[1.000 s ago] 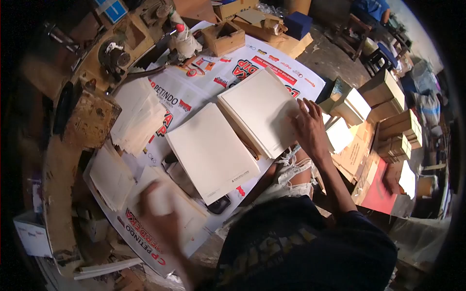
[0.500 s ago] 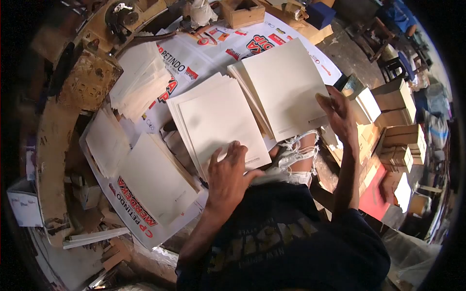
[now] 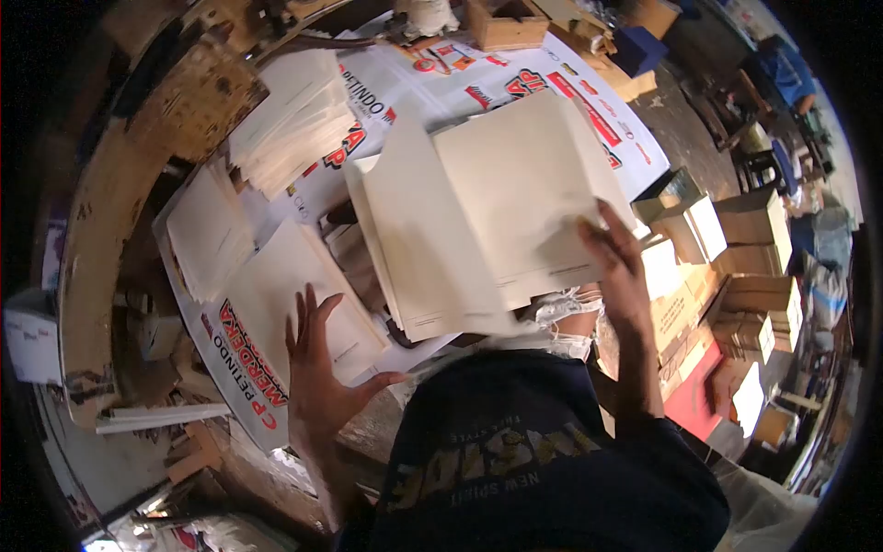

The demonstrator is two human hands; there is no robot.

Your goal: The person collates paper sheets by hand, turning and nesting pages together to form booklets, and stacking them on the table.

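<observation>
My left hand (image 3: 322,368) is open with fingers spread, over the lower-left stack of pale printed sheets (image 3: 299,285). Whether it touches the top sheet I cannot tell. My right hand (image 3: 621,267) hovers at the right edge of the right stack of cream sheets (image 3: 524,184); its fingers are slightly blurred, apart, and cast a shadow on the paper. Between the hands, one loose sheet (image 3: 428,239) lies tilted over the middle stack (image 3: 372,248), its lower right corner smeared by motion. Small print runs along the sheets' lower edges.
A fanned pile of sheets (image 3: 294,120) and another stack (image 3: 210,235) lie to the left on the printed banner (image 3: 248,382). A wooden box (image 3: 506,28) stands at the back. Stacked cardboard blocks (image 3: 759,304) are to the right, beside a red sheet (image 3: 694,386).
My left hand has left the middle stack and moved left, fingers spreading. My right hand has moved slightly down and left. A sheet now lies tilted across the middle stack. The view has shifted.
</observation>
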